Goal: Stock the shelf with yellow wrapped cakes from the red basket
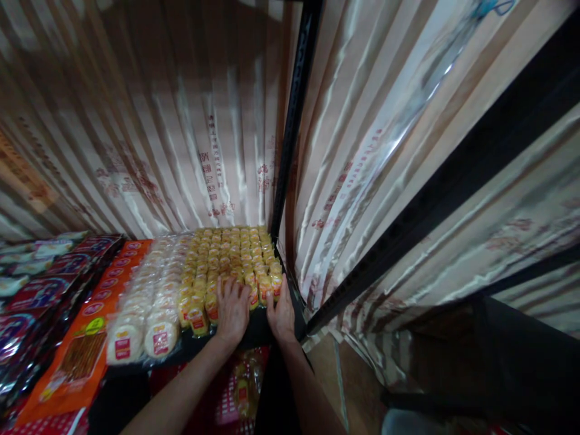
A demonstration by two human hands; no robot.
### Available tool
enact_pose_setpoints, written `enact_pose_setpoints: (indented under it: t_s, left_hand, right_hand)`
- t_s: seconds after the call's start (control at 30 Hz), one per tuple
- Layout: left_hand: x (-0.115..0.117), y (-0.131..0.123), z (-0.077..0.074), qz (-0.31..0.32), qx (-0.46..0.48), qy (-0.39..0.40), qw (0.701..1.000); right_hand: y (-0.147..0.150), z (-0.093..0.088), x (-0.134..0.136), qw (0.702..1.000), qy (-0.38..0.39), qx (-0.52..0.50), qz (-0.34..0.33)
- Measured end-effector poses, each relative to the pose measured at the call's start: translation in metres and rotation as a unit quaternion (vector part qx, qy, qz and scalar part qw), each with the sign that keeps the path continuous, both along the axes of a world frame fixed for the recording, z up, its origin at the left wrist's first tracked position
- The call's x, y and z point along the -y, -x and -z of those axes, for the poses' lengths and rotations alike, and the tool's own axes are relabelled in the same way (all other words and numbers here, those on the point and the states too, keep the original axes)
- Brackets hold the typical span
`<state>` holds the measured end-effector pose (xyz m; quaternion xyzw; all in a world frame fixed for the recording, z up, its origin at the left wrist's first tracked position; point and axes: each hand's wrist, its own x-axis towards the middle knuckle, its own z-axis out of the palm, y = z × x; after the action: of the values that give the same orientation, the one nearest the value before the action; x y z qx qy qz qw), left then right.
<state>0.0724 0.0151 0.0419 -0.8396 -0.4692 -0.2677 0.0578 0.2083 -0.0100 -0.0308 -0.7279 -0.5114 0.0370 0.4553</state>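
Rows of small yellow-wrapped snack packs [226, 251] stand packed together at the right end of a black shelf [260, 323]. My left hand [233, 308] rests on the front packs with its fingers spread. At the right front corner, my right hand [281, 311] is against the end packs, fingers stretched out and thumb apart. A few front packs show between the two hands. Neither hand visibly lifts a pack. Beside the yellow rows are two rows of round white snacks [162, 338] in clear wrappers.
Left of these lie orange snack bags [84, 356] and dark glossy bags [54, 296]. Below the shelf, a red basket [222, 399] holds more yellow packs [247, 383]. A black upright post [294, 115] and pleated printed curtains [190, 121] stand behind; a slanting black bar [408, 205] is at right.
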Motion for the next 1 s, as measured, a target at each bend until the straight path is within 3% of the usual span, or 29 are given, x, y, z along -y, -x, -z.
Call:
enact_pose_setpoints:
  t_s: [0.77, 0.9, 1.0]
  left_hand:
    - [-0.030, -0.005, 0.009, 0.024, 0.060, -0.010, 0.998]
    - [-0.026, 0.000, 0.007, 0.052, 0.092, -0.023, 0.994]
    - [-0.009, 0.009, 0.007, 0.077, 0.120, -0.034, 0.989]
  right_hand:
    - [-0.001, -0.001, 0.000, 1.000, -0.009, 0.025, -0.006]
    - [-0.001, -0.001, 0.000, 1.000, -0.002, 0.021, -0.003]
    - [0.000, -0.001, -0.001, 1.000, -0.004, 0.023, 0.000]
